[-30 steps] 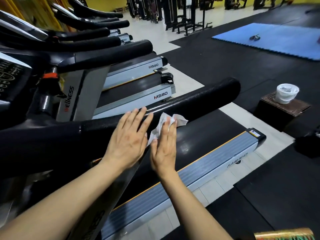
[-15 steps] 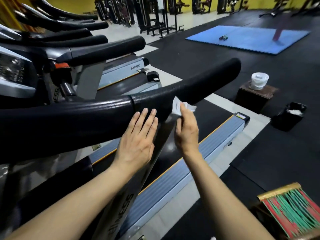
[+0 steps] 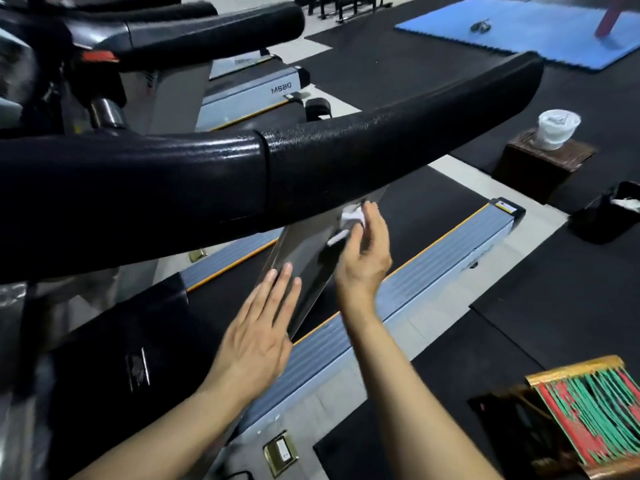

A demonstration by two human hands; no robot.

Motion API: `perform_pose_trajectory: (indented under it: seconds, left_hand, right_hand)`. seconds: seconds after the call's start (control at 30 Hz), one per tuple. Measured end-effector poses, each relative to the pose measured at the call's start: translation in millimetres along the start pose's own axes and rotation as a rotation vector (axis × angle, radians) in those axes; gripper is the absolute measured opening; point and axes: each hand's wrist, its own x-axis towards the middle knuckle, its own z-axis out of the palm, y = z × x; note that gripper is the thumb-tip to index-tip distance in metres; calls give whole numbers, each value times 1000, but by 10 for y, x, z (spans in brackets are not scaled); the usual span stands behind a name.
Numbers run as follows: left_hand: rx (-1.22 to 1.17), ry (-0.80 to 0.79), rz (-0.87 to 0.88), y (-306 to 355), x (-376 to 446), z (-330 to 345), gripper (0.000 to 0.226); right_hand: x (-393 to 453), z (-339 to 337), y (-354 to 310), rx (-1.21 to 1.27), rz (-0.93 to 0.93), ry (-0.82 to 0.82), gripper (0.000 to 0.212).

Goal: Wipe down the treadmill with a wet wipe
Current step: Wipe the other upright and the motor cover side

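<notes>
The treadmill's thick black handrail (image 3: pixel 346 147) runs across the view from left to upper right. Below it slants the silver upright post (image 3: pixel 304 258), with the black belt and grey side rail (image 3: pixel 433 254) beneath. My right hand (image 3: pixel 363 258) is shut on a crumpled white wet wipe (image 3: pixel 349 216), pressing it against the post just under the handrail. My left hand (image 3: pixel 259 334) lies flat, fingers spread, on the lower part of the same post.
A white wipes tub (image 3: pixel 557 128) stands on a brown box (image 3: pixel 540 168) to the right, with a black bin (image 3: pixel 609 213) beside it. A red-and-green woven stool (image 3: pixel 592 414) is at lower right. More treadmills (image 3: pixel 249 84) line the left; a blue mat (image 3: pixel 519 29) lies far back.
Both hands have dropped from the handrail to the silver post below it. The wipe moved down with my right hand, and the view has shifted lower and closer.
</notes>
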Motion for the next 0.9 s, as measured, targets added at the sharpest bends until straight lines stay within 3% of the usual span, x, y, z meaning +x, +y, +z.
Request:
perform_pose_trajectory:
  seconds: [0.17,0.23,0.4,0.5,0.63,0.9]
  left_hand:
    - [-89,43,-44,47,-59,177,77]
    - [-87,43,-40,3,-136,218,76]
    - [-30,18,-23,-134,-306,482,78]
    - [6,76,4,-227,-298,821,88]
    - [36,239,-2,-221,-211,1169,90]
    - [70,434,-5,-207,-150,1381,86]
  right_hand:
    - [-668,137,152,23,-213,-346,50]
    - [-570,96,251,21,-266,-376,50]
    - [156,210,215,-1,-50,-19,50]
    - [115,303,204,-53,-89,-27,53]
    - [-161,141,353,-122,-322,-149,53]
    - [54,89,313,-60,-336,172,48]
